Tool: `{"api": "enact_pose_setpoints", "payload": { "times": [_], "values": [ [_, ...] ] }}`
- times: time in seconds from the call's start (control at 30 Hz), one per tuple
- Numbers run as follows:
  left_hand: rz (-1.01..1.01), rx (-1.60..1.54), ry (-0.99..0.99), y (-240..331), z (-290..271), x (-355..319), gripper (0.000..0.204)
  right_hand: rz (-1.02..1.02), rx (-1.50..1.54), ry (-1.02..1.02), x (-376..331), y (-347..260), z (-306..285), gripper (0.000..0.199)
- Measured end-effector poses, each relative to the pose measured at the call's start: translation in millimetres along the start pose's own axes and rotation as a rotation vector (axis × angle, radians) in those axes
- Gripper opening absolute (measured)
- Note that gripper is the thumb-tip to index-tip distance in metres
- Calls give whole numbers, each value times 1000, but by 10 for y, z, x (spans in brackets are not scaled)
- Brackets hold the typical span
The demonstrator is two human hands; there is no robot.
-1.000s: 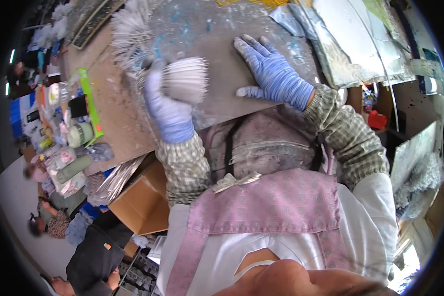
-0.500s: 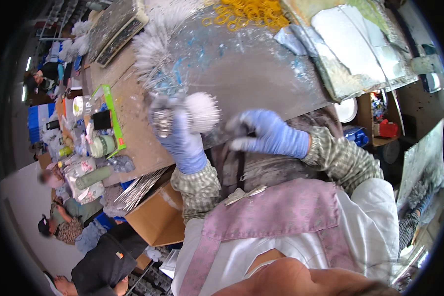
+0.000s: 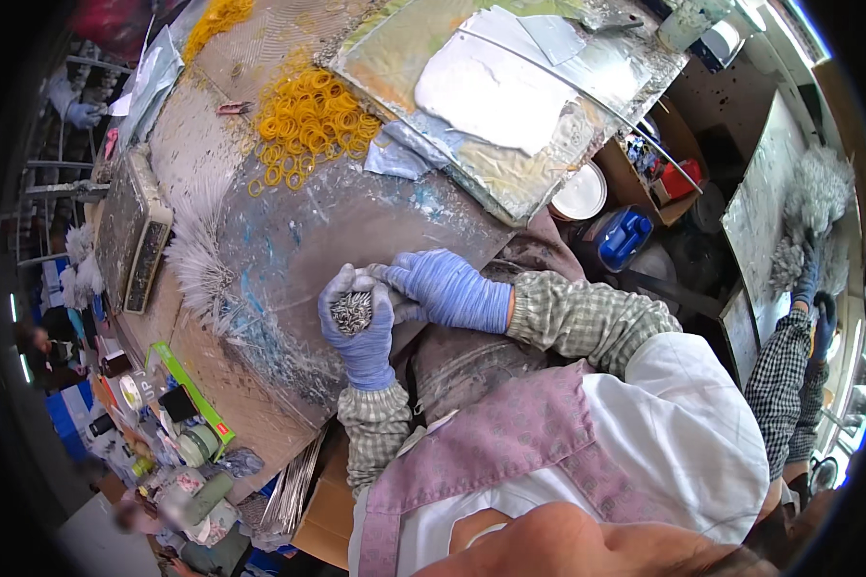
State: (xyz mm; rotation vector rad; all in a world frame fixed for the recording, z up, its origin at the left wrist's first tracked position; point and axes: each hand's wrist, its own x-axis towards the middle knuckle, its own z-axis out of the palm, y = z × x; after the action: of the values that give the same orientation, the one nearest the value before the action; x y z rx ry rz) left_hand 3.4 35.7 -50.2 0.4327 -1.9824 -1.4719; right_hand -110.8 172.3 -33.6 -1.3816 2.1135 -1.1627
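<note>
A tight bundle of thin metal rods (image 3: pixel 352 313) points its silvery ends up toward me. My left hand (image 3: pixel 361 348), in a blue glove with whitish, dirty fingers, is wrapped round it. From the right, my right hand (image 3: pixel 447 288), also blue-gloved, meets the left fingers at the bundle's side. Its fingers are bent and closed, and their tips are partly hidden there, so what they pinch cannot be made out. Beneath both hands lies the grey, paint-stained work surface (image 3: pixel 303 236). Many white-tipped thin rods (image 3: pixel 200 255) lie fanned out to the left.
Yellow rubber rings (image 3: pixel 313 120) are heaped at the far side. A stained board (image 3: pixel 394 62) bears a white sheet (image 3: pixel 496 82) and a long thin rod. At the right stand a white-lidded tub (image 3: pixel 580 192) and a blue container (image 3: pixel 624 238). Another person's checked sleeve (image 3: pixel 777 385) shows far right.
My right hand has come left to meet the left hand at the bundle. The bundle has turned from lying sideways to showing its metal ends. The view has swung rightward.
</note>
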Motion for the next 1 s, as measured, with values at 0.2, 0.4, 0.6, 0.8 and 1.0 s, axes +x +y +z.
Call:
{"api": "enact_pose_setpoints", "payload": {
  "times": [0.2, 0.4, 0.6, 0.8, 1.0],
  "values": [
    [-111, -15, -55, 157, 191, 273, 47, 69, -50, -110, 65, 6, -434, 56],
    [436, -139, -271, 494, 1247, 1461, 41, 41, -263, 280, 239, 272, -1589, 37],
    [-4, -165, -372, 399, 2090, 1951, 37, -13, -169, 341, 355, 736, -2196, 33],
    [104, -264, -436, 171, 2257, 1937, 38, 294, -12, 213, 267, 864, -2210, 33],
    [117, -191, -466, 199, 2234, 1919, 39, 277, 124, 275, 243, 930, -2151, 33]
  ]
}}
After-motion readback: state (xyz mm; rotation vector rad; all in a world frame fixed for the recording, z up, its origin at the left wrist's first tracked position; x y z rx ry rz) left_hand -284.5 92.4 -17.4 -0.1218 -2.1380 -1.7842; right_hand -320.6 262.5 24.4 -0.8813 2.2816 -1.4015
